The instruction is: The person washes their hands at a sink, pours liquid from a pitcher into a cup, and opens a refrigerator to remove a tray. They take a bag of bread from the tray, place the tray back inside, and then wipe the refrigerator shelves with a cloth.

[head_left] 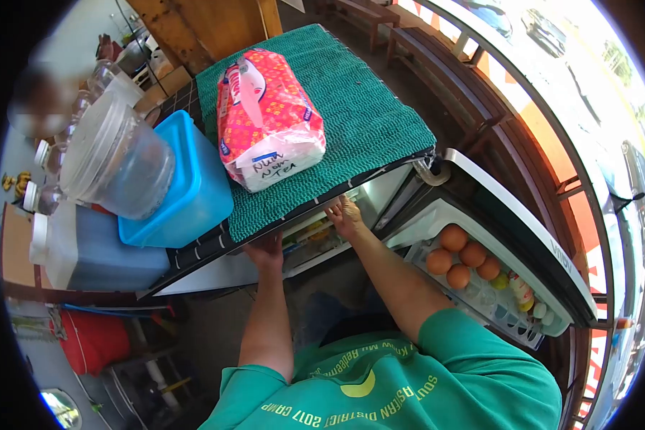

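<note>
Both my arms reach into a small fridge (193, 280) under its mat-covered top. My left hand (266, 251) is at the left of the opening, its fingers hidden beneath the top's front edge. At the right of the opening, my right hand (346, 216) has its fingers bent inward by the upper edge; what they hold cannot be made out. Between the hands, a clear-fronted compartment (312, 241) shows yellowish and green items. The fridge door (523, 222) stands open on the right, with several brown eggs (473, 254), a green lime (499, 280) and a small bottle (521, 288) in its shelves.
A pink-red plastic pack (283, 93) marked in pen lies on the green mat (365, 107). To its left are a blue tub (193, 193), a clear lidded jar (140, 168) and a jug of dark liquid (115, 247). Wooden benches (444, 72) line the railing; a person stands far left.
</note>
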Tool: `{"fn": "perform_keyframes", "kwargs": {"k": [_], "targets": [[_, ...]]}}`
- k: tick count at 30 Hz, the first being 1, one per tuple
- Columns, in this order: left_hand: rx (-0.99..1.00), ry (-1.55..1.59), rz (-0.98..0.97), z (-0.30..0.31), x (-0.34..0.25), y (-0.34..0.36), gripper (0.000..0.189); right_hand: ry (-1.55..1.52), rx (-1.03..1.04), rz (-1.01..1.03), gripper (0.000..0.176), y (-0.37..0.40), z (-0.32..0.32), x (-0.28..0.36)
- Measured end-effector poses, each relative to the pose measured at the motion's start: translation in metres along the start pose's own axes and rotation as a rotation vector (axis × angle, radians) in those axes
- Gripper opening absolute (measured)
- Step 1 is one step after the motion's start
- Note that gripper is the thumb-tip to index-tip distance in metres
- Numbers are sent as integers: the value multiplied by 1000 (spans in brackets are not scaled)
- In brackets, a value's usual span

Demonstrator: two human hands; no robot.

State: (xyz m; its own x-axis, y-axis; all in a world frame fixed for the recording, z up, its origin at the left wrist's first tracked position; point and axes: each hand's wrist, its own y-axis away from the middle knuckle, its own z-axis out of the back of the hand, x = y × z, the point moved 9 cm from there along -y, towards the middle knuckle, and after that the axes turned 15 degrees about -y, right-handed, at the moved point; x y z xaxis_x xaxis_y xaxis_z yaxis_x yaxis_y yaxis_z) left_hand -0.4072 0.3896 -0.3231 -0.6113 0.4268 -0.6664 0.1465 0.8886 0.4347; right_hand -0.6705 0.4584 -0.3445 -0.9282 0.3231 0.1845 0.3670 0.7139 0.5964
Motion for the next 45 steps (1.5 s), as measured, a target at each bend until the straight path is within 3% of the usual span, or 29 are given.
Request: {"fn": "perform_keyframes", "kwargs": {"k": [4,5,6,8,14,17,24,29,32,35,39,41,42,45], "targets": [[-45,-22,12,11,5,1,112,8,-49,-17,44,0,10,-1],[-70,-37,2,12,5,2,111,58,30,4,82,6,5,1],[-78,-32,-7,11,5,5,111,64,35,-7,82,4,6,1],[-167,-20,21,16,8,13,105,64,-4,-6,49,2,13,0],[-61,-44,8,28,12,14,90,33,-67,17,50,10,20,3],[-224,-29,12,30,11,27,83,55,-31,4,47,0,28,2],[-140,10,35,45,11,19,79,54,6,-74,42,-4,25,4],[-172,10,-29,49,-26,31,58,41,-38,-56,28,-11,33,7],[-177,-31,-1,79,-28,12,56,44,-53,-29,29,-8,33,8],[-304,-47,8,69,-35,30,52,66,-37,-35,31,-11,39,10],[-301,-35,5,81,-31,28,51,72,-77,-17,34,4,37,11],[-124,8,-21,79,-31,22,52,74,-79,-14,34,10,35,11],[-126,11,-21,77,-32,26,52,70,-80,-7,34,10,37,13],[-249,-28,28,73,-32,41,49,85,-86,-74,32,11,47,13]]}}
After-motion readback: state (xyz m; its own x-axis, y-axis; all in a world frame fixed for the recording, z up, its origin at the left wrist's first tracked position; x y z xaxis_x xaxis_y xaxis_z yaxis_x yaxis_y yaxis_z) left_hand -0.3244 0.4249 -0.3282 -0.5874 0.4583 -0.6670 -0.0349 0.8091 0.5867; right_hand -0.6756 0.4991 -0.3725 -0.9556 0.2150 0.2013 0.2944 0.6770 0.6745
